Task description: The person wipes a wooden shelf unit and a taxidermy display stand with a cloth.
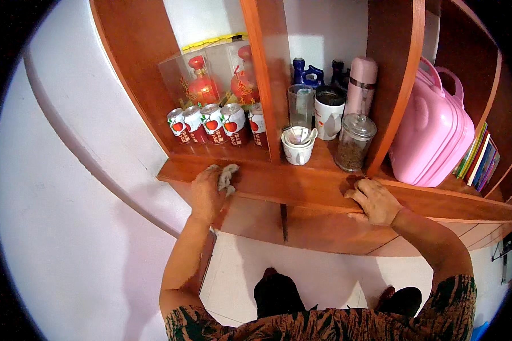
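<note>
A crumpled grey-white cloth (pixel 227 178) lies on the brown wooden ledge (pixel 290 181) near its left end. My left hand (pixel 206 190) is closed on this cloth and presses it against the wood. Further right, my right hand (pixel 375 200) rests on the ledge's front edge. Its fingers lie on top and the thumb is lower, at the front face, with nothing held. Just behind the right hand stands a lidded glass jar (pixel 355 145) with dark contents. A row of several drink cans (pixel 211 123) stands behind the left hand.
A white cup (pixel 297 146) with a spoon, a white mug (pixel 328 113), a drinking glass (pixel 301 105) and a pink flask (pixel 361 85) fill the middle compartment. Boxed red bottles (pixel 202 82) stand behind the cans. A pink case (pixel 432 133) and books (pixel 480 159) are at right.
</note>
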`<state>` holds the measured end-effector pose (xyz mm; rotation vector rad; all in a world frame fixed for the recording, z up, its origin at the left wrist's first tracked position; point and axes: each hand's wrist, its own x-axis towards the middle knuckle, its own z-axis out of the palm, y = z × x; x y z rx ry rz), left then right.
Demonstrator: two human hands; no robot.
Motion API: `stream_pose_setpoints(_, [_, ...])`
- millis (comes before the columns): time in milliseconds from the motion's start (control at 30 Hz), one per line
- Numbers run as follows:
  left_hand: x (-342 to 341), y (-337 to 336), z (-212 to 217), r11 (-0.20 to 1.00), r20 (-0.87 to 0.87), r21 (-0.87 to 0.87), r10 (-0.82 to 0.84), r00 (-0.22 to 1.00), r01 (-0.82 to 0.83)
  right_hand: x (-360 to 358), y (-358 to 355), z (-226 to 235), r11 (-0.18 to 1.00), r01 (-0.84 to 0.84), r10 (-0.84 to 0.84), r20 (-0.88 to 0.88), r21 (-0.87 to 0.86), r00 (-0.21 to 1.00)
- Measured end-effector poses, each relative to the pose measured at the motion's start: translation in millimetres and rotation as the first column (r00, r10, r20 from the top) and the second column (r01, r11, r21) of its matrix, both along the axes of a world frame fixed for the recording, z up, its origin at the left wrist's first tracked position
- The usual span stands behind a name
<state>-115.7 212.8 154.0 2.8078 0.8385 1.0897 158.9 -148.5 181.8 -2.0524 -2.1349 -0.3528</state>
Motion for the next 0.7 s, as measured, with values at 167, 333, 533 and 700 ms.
stream_pose_setpoints(167, [-7.0,41.1,3.8,0.992,0.195,0.024,0.115,0.974,-0.122,-1.5,3.9,0.0,0.999,0.005,-0.006,-0.038,-0.04,0.999])
stream_pose_setpoints(333, [-2.3,123.3,0.1,0.946,0.216,0.167,0.241,0.946,-0.279,11.2,-0.6,-2.0,0.997,-0.001,0.001,-0.004,-0.075,1.0])
stream_pose_setpoints(533, [17.3,137.7,-6.9,0.866,-0.029,0.05,0.499,0.866,-0.497,7.0,1.4,-4.2,0.998,-0.003,-0.002,-0.074,-0.063,0.997])
stream_pose_setpoints(700, [16.1,131.4,11.0,0.925,-0.072,-0.079,0.367,0.927,-0.372,7.8,0.6,0.4,0.997,-0.004,-0.004,-0.094,-0.081,0.996])
